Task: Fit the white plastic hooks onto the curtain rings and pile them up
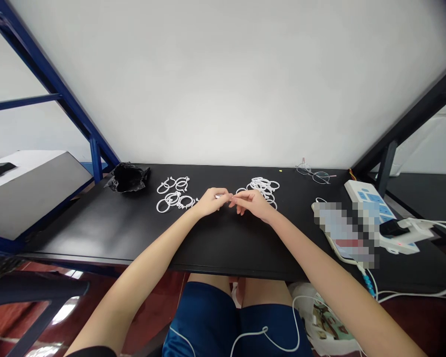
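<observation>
My left hand (211, 201) and my right hand (251, 203) meet over the middle of the black table (107, 233), fingertips pinched together on a small white plastic ring piece (223, 197). A spread of white plastic rings (174, 194) lies just left of my left hand. A denser heap of white rings (263, 188) lies right behind my right hand. Most of the held piece is hidden by my fingers.
A crumpled black bag (128, 177) sits at the table's back left. Glasses (314, 173) lie at the back right. A white power strip (371, 201), a blurred device (347, 230) and white cables (442, 258) crowd the right side. Blue shelf posts (94, 158) stand left.
</observation>
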Action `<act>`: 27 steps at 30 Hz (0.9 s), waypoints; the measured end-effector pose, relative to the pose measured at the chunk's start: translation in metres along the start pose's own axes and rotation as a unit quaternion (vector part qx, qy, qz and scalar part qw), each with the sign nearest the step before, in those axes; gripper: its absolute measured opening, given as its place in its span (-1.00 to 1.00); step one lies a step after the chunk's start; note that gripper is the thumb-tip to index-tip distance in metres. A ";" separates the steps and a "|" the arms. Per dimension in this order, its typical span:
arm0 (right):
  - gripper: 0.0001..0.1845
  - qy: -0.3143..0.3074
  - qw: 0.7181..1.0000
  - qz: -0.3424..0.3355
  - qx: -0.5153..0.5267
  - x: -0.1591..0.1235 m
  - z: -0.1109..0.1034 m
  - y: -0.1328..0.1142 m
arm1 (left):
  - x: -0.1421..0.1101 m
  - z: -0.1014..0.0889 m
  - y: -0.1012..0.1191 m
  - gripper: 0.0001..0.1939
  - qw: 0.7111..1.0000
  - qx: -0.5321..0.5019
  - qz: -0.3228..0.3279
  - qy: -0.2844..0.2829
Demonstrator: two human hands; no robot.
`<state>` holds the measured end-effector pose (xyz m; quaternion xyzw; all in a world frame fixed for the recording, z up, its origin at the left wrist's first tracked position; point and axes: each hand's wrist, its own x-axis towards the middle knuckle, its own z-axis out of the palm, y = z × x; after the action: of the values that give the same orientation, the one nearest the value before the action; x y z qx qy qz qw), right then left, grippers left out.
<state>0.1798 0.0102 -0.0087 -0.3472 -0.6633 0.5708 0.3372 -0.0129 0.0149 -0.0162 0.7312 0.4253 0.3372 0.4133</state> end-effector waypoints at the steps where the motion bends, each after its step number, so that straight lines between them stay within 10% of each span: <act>1: -0.60 0.000 1.000 0.003 0.002 0.000 0.000 0.000 | 0.000 0.000 0.000 -0.63 1.000 -0.001 0.001 0.001; 27: -0.59 -0.007 1.000 0.013 0.004 0.001 0.002 0.003 | -0.002 0.002 0.002 -0.60 0.999 0.039 0.010 -0.001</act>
<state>0.1779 0.0109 -0.0116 -0.3501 -0.6588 0.5804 0.3264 -0.0115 0.0118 -0.0157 0.7510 0.4307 0.3239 0.3817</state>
